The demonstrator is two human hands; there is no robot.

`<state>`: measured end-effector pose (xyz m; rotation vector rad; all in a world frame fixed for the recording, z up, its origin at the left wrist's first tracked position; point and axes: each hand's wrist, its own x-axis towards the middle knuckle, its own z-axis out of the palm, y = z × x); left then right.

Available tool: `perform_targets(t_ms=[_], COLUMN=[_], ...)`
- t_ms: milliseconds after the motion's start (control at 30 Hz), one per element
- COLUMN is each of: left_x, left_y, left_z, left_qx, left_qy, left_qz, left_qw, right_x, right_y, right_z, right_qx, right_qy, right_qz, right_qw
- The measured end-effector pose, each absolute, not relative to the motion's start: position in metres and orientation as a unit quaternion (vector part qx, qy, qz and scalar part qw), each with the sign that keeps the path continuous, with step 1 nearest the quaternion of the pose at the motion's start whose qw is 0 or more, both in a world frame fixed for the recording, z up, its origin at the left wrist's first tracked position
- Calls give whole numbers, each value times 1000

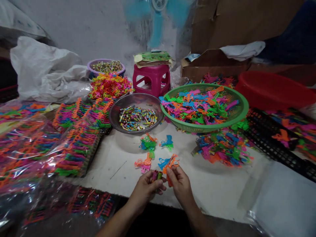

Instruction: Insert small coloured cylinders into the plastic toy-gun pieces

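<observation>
**A:** Two hands at the near edge of the white desk (pixel 118 164), both busy. Left hand (pixel 145 189) has its grip curled shut around a few small coloured sticks (pixel 156 175), pink and green ends poking out between thumb and fingers. Right hand (pixel 181 184) has its grip pinched tight on an orange toy piece (pixel 170 168), which sticks up just above the fingertips.

**B:** what's lying around them?

**A:** Just past the right grip, touching the orange piece or nearly, there's a blue toy piece (pixel 163 162) on the desk. Slightly beyond the left grip sits an orange-and-pink piece (pixel 143 164). Further out from both grips: a green and blue cluster (pixel 148 144) and another blue piece (pixel 167 142).

**B:** and the bowls?

**A:** Well beyond the grips, a metal bowl (pixel 116 115) of small multicoloured sticks, and to its right a green basket (pixel 243 108) full of the toy pieces. A loose heap of them (pixel 222 148) lies out past the right grip, in front of the basket. Off to the left of the left grip, bagged packs (pixel 37 144) of the same toys are stacked. A pink stool (pixel 151 79) stands far back.
</observation>
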<state>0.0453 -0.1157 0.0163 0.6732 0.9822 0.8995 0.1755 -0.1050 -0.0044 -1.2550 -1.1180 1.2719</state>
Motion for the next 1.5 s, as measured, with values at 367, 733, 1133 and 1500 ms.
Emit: perform_targets(t_ms=[367,733,1133,1500], left_x=[46,40,47,-14], left_y=[-115,-123,-124,-92], left_z=[20,16,24,-14], left_qx=[372,555,604,513], left_qy=[517,553,513,691], left_qz=[411,406,385,415], left_qw=[653,471,474,293], right_x=[175,162,176,258], right_y=[-111,-120,-116,-52], right_z=[-2,-3,5,-28], right_qx=[-538,-551,-571,-660], right_qy=[-513,-536,-527,-644], right_qz=[468,434,418,28], right_qw=[478,470,470,385])
